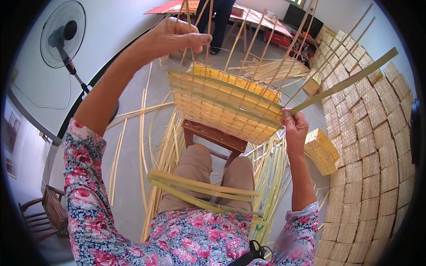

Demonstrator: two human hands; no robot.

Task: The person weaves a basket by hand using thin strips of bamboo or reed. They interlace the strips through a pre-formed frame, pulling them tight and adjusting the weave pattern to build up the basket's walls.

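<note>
A half-woven yellow bamboo basket (pixel 222 106) with long upright stakes (pixel 239 48) rests on a small red-brown wooden stool (pixel 215 138). My left hand (pixel 184 37) is raised above its left end, fingers curled round a stake. At the basket's right end my right hand (pixel 295 126) pinches a flat green bamboo strip (pixel 346 81), whose free length slants up to the right. Part of a green strip runs along the basket's upper side. Several loose split strips (pixel 199 181) lie across my thighs.
A standing fan (pixel 62 37) and wooden chair (pixel 49 217) are left. Stacked woven pieces (pixel 364 177) line the right side beside a yellow basket (pixel 321 153). Bamboo strips (pixel 144 146) litter the floor. A person in dark trousers (pixel 213 20) stands by a long table (pixel 248 15) behind.
</note>
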